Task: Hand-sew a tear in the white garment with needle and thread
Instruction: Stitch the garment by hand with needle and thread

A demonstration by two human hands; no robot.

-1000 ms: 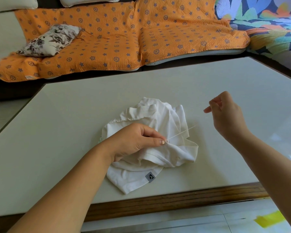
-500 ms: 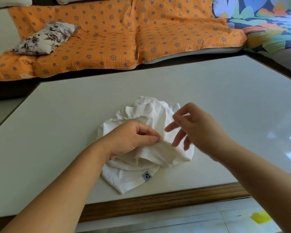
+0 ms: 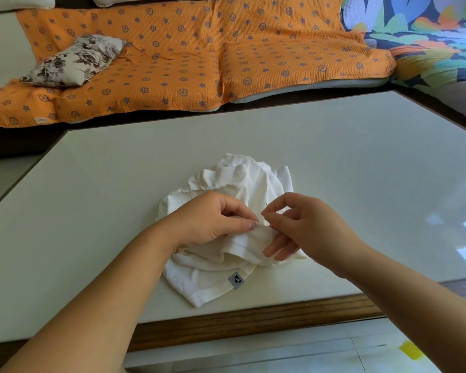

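Nearest edge, below both wrists: wood trim of the counter (image 3: 92, 211); both forearms are cut off by the frame.
Grey tag (image 3: 236, 279): on the hem just nearer than the hands; its mark is too small to read.
White garment (image 3: 207, 278): crumpled on the counter under and between the hands; the tear is hidden in the folds.
Left hand (image 3: 213, 219): thumb and forefinger pinch a fold of the garment, the other fingers curled out of sight beneath.
Right hand (image 3: 307, 227): thumb and forefinger pressed together just beside the left thumb tip, the remaining fingers loose against the fold.
Needle (image 3: 265, 203): only a thin dark sliver above the right fingertips; hard to be sure.
Thread: too fine to make out.
Beyond the hands: orange cover (image 3: 172, 63), with a floral pillow (image 3: 76, 57) on the left-hand side.
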